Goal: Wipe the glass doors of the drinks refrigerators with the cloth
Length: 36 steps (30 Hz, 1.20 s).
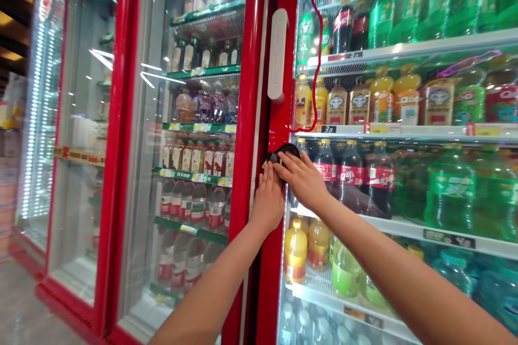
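Note:
A small black, curved object is at the red door frame, beneath a white door handle. I cannot make out its exact kind. From below, my left hand reaches up to its lower left side, fingers pressed together on it. My right hand comes in from the right and its fingers lie over the object's front. Both hands meet there, close together, and cover much of it. The red frame runs down behind the hands.
On the right, a lit cooler shelf carries several rows of drink bottles, with cola bottles close to my right hand. Left of the frame stands another glass-door cooler with bottles. Grey floor shows at the lower left.

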Available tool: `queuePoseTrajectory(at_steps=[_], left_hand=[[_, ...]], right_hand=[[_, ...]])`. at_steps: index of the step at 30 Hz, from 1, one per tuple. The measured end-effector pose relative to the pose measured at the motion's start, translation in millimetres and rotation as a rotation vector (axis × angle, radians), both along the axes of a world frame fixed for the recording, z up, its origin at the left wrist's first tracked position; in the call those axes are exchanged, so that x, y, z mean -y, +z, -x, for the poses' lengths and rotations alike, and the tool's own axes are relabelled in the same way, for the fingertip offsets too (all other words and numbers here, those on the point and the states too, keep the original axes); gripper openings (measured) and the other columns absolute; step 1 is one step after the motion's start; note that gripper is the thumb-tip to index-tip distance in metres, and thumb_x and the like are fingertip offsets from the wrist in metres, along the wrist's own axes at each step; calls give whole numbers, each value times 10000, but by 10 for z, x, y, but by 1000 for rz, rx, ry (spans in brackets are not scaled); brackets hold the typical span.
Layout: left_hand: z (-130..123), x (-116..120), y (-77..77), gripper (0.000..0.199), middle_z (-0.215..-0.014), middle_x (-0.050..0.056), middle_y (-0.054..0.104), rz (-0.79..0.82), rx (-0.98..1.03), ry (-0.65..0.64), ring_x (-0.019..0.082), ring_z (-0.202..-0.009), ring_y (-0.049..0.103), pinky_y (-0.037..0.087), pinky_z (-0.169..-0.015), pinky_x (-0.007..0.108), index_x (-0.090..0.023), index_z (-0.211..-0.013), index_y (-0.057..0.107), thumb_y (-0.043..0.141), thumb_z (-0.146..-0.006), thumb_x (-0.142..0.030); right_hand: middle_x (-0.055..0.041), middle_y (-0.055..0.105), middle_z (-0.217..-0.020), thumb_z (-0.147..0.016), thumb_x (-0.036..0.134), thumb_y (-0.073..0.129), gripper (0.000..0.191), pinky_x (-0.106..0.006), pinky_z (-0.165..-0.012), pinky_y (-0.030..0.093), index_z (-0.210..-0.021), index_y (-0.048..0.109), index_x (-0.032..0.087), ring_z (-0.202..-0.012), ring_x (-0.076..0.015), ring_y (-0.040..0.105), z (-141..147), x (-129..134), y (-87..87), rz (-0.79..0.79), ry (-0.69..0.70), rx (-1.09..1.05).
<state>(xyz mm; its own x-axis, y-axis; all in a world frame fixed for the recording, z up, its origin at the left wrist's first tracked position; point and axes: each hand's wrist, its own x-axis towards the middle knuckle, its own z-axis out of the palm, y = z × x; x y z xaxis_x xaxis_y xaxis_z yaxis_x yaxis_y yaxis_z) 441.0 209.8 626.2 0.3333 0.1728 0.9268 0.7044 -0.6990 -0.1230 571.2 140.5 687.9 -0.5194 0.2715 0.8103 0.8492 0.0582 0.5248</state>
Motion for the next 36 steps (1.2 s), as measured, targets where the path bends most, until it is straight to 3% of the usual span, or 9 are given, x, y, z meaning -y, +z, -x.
queuePoseTrajectory(at_steps=[6,10,14,20,23,25,31,33,36], left_hand=[[29,-103,1109,640,-1633,269,218,-66,-27,-48,314,-1543,123,255,-1234,532,-1,-1551,189,372,-965,-182],[37,-95,1559,611,-1615,287,256,-91,-49,-73,335,-1533,180,272,-1223,532,36,-1524,246,362,-971,-196],[49,-64,1430,609,-1600,292,291,-78,-57,-25,322,-1531,204,270,-1227,505,49,-1518,259,370,-972,-195],[89,-70,538,634,-1620,251,281,-93,-61,-33,315,-1535,191,280,-1224,503,2,-1542,235,384,-954,-185],[107,-70,374,647,-1618,264,276,-92,-79,-13,315,-1541,166,274,-1224,510,11,-1540,233,397,-939,-165],[108,-66,529,639,-1619,266,271,-87,-107,-13,317,-1541,163,267,-1226,509,17,-1535,240,389,-942,-166],[50,-66,1519,633,-1616,296,249,-76,-124,-60,337,-1534,189,245,-1227,522,57,-1522,230,362,-935,-143],[43,-80,1647,634,-1616,289,258,-86,-120,-91,337,-1533,195,236,-1227,536,46,-1523,234,354,-927,-135],[73,-92,1535,638,-1626,262,259,-106,-123,-131,329,-1537,186,219,-1231,541,17,-1531,233,354,-925,-140]], right_hand=[[-142,486,-1530,-982,146,479,421,-533,-1194,298,-1390,569,202,-1421,-275,446,64,-61,948,14,-44,-83],[-123,473,-1545,-958,132,482,470,-537,-1195,287,-1418,539,208,-1429,-274,430,121,-45,1298,19,-75,-172],[-108,475,-1546,-926,127,518,491,-523,-1181,317,-1407,550,221,-1424,-285,435,158,-22,1150,19,-62,-193],[-114,472,-1547,-942,108,493,477,-503,-1172,348,-1405,548,204,-1426,-272,436,110,37,410,50,-89,-114],[-109,480,-1542,-948,113,500,456,-504,-1181,339,-1387,564,220,-1414,-254,457,68,55,305,56,-103,-61],[-106,493,-1533,-949,105,493,450,-503,-1188,329,-1377,574,221,-1406,-248,469,56,55,454,60,-118,-55],[-96,439,-1572,-947,72,432,503,-545,-1184,318,-1417,538,215,-1432,-274,430,126,74,1286,77,-161,-204],[-98,430,-1578,-947,75,430,507,-548,-1189,305,-1425,532,210,-1444,-277,411,153,85,1382,84,-157,-237],[-103,419,-1584,-946,88,437,507,-540,-1196,293,-1433,527,200,-1454,-293,391,171,91,1263,87,-153,-242]])
